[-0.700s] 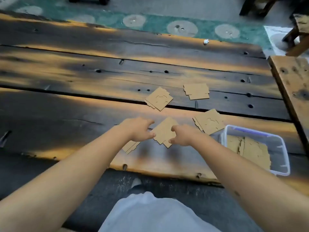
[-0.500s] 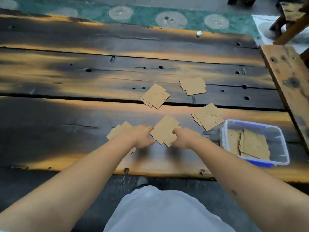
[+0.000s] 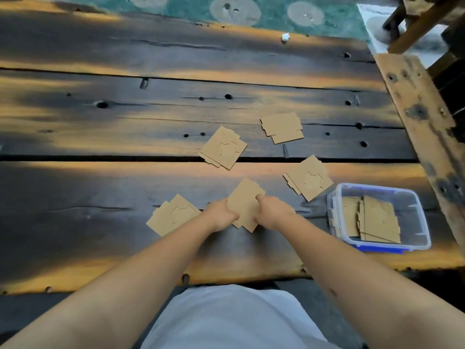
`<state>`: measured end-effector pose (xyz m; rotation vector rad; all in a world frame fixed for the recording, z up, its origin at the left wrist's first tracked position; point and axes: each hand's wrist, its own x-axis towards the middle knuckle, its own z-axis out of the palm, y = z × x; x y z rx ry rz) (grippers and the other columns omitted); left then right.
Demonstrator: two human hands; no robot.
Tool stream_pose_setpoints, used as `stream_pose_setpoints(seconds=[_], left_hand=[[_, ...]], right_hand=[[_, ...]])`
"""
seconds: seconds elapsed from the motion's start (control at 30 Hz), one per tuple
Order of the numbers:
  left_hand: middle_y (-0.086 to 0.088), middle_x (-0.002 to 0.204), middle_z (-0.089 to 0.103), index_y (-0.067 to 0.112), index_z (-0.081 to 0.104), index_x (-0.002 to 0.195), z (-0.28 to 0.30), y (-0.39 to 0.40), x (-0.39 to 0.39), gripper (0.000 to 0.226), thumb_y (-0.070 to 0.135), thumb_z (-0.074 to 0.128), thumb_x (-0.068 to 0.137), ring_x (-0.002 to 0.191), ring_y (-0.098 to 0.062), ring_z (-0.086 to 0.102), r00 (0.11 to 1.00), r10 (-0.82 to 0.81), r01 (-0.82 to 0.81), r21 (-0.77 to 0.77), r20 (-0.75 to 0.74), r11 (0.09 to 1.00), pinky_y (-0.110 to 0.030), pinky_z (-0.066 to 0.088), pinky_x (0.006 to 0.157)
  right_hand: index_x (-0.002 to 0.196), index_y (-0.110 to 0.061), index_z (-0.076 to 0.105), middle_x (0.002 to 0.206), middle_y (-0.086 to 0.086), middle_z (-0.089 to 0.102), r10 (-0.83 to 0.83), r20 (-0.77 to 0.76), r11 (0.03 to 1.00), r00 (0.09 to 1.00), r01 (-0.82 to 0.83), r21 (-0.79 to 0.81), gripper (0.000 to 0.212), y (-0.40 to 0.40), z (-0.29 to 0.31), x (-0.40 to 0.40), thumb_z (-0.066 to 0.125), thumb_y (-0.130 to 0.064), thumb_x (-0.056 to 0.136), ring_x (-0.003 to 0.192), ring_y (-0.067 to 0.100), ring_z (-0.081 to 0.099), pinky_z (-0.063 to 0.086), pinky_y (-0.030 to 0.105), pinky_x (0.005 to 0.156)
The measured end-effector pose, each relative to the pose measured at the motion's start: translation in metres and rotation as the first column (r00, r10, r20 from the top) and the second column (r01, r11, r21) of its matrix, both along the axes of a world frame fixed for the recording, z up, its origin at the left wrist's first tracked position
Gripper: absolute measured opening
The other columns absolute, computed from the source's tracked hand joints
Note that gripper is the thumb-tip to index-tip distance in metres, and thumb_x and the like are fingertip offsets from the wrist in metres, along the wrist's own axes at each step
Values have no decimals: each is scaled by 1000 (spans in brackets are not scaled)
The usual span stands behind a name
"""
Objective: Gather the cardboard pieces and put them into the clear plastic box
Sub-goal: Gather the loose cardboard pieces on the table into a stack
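Note:
A small stack of brown cardboard pieces (image 3: 245, 201) is gripped from both sides just above the dark wooden table (image 3: 100, 222). My left hand (image 3: 221, 214) pinches its left edge and my right hand (image 3: 273, 214) pinches its right edge. Other cardboard stacks lie flat: one to the left (image 3: 172, 214), one beyond (image 3: 224, 148), one at the back (image 3: 281, 127), one to the right (image 3: 308, 178). The clear plastic box (image 3: 416, 222) with a blue base stands at the right near the table's front edge. Several cardboard pieces (image 3: 372, 217) lie inside it.
A rough wooden plank (image 3: 422, 127) runs along the table's right side. A small white scrap (image 3: 285, 37) lies at the table's far edge, with green patterned floor (image 3: 276, 13) beyond. Holes and a dark gap between boards mark the tabletop.
The camera has tilted down and closer. Both hands have closed in on the middle stack and now hold it by its edges; the left stack, earlier under my left hand, lies uncovered.

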<state>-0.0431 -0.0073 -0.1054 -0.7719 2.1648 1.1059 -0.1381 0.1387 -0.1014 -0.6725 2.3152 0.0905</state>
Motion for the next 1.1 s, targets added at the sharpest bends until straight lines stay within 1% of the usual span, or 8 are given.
stream_pose_setpoints(seconds=[0.23, 0.47, 0.6, 0.7, 0.83, 0.93, 1.0, 1.1], left_hand=[[-3, 122, 39, 16, 43, 116, -13, 6, -15, 44, 42, 53, 81, 104, -28, 48, 946, 278, -298, 108, 167, 948, -43, 60, 68], [1, 97, 48, 18, 42, 124, -20, 1, -19, 50, 46, 56, 85, 89, -22, 58, 837, 471, -541, 293, 278, 788, -36, 57, 74], [0, 99, 56, 21, 51, 114, -24, -2, -18, 37, 46, 54, 87, 87, -20, 61, 867, 448, -493, 244, 217, 835, -36, 58, 78], [1, 97, 58, 23, 55, 100, -19, -4, -18, 33, 53, 46, 91, 91, -20, 62, 854, 507, -519, 220, 116, 826, -37, 59, 75], [-1, 102, 58, 22, 59, 92, -12, -8, -14, 28, 48, 46, 92, 97, -20, 59, 690, 721, -705, 271, 53, 655, -33, 58, 61], [-9, 110, 60, 19, 59, 89, -8, -16, -9, 2, 21, 59, 90, 94, -20, 60, 537, 844, -795, 339, 5, 504, -29, 54, 60], [-8, 117, 56, 19, 59, 101, -8, -25, 0, 20, 6, 61, 85, 87, -19, 62, 513, 857, -806, 319, -43, 498, -26, 51, 58], [-10, 127, 56, 18, 56, 120, -10, -45, 23, 41, 4, 64, 82, 104, -26, 61, 535, 843, -803, 273, -60, 529, -37, 53, 86]], right_hand=[[149, -16, 15, 161, 8, 8, -131, 107, 989, 985, 137, -48, 79, -14, -27, -24, 61, -31, 86, 124, 36, 52, 48, 48, 93], [151, -17, 11, 146, 14, 33, -262, 199, 945, 944, 293, -143, 91, -14, -39, -27, 69, -36, 84, 125, 35, 49, 46, 43, 95], [147, -18, 30, 139, 13, 35, -466, 286, 827, 838, 527, -196, 73, -8, -32, -39, 58, -51, 88, 113, 31, 50, 41, 36, 85], [117, -10, 56, 119, 16, 56, -584, 304, 682, 753, 658, -320, 55, -7, -21, -47, 42, -57, 93, 101, 31, 58, 45, 40, 86], [104, 2, 59, 82, 2, 55, -703, 424, 395, 570, 810, -434, 58, -8, -5, -42, 42, -52, 94, 84, 30, 64, 51, 50, 89], [74, -9, 54, 71, -1, 52, -663, 441, 339, 605, 768, -543, 27, -12, 1, -34, 57, -28, 94, 70, 22, 54, 52, 44, 73], [84, -18, 56, 88, -2, 58, -612, 437, 373, 659, 728, -576, 10, -18, 2, -27, 64, -16, 90, 80, 17, 54, 46, 30, 69], [121, -18, 54, 124, -2, 50, -545, 421, 451, 725, 677, -582, 38, -29, -2, -8, 70, -16, 86, 102, 13, 52, 41, 27, 91]])
